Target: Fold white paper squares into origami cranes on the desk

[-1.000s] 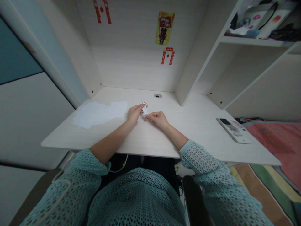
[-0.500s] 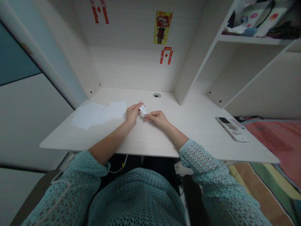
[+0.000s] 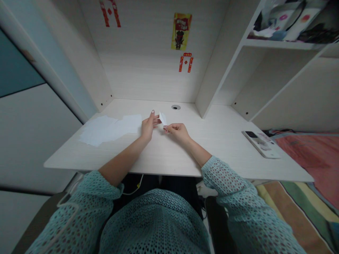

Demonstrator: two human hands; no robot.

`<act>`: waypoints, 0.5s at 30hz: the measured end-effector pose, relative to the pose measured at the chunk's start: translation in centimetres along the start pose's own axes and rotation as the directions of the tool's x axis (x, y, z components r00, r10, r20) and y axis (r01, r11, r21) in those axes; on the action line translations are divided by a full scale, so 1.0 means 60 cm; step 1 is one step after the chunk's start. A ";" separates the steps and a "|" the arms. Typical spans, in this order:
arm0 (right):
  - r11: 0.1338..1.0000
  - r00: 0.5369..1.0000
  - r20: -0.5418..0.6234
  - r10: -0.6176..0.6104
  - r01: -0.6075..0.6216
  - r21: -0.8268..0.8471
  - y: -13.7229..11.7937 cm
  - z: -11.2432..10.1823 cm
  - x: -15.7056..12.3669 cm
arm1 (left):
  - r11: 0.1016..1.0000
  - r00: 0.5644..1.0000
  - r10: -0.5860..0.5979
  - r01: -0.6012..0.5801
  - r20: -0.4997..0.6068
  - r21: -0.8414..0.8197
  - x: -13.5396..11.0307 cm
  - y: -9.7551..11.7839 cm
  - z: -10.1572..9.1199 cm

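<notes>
A small folded piece of white paper [image 3: 162, 118] is held just above the middle of the pale desk [image 3: 169, 155]. My right hand [image 3: 179, 131] pinches its lower end with closed fingers. My left hand [image 3: 148, 125] touches the paper's left side, thumb and a finger on it while the index finger is lifted. Both forearms rest over the desk, with teal knitted sleeves near the front edge.
Several loose white paper sheets [image 3: 109, 128] lie on the desk's left part. A white remote control [image 3: 261, 144] lies at the right. A cable hole [image 3: 176, 107] is near the back wall. Shelves [image 3: 280, 44] stand at the right, a bed with a striped cover [image 3: 312, 176] beyond.
The folded paper has tilted up and stands more upright between my hands. My left index finger has lifted off it. My head has shifted slightly.
</notes>
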State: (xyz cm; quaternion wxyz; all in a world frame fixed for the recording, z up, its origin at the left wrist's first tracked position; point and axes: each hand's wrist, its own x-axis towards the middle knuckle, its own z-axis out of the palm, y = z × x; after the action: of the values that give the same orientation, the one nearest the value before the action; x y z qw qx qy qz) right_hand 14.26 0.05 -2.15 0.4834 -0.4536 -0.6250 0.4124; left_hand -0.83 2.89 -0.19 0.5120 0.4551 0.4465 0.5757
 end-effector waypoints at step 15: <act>0.970 0.994 0.072 0.083 -0.097 0.222 0.005 -0.003 0.007 | 0.996 0.961 -0.063 0.075 0.269 -0.037 -0.009 -0.007 0.004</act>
State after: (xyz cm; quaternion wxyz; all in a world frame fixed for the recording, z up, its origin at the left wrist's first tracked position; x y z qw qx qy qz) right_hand 14.45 0.57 -2.31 0.4929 -0.4108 -0.5675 0.5159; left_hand -0.48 2.39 -0.61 0.5978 0.5008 0.3752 0.5011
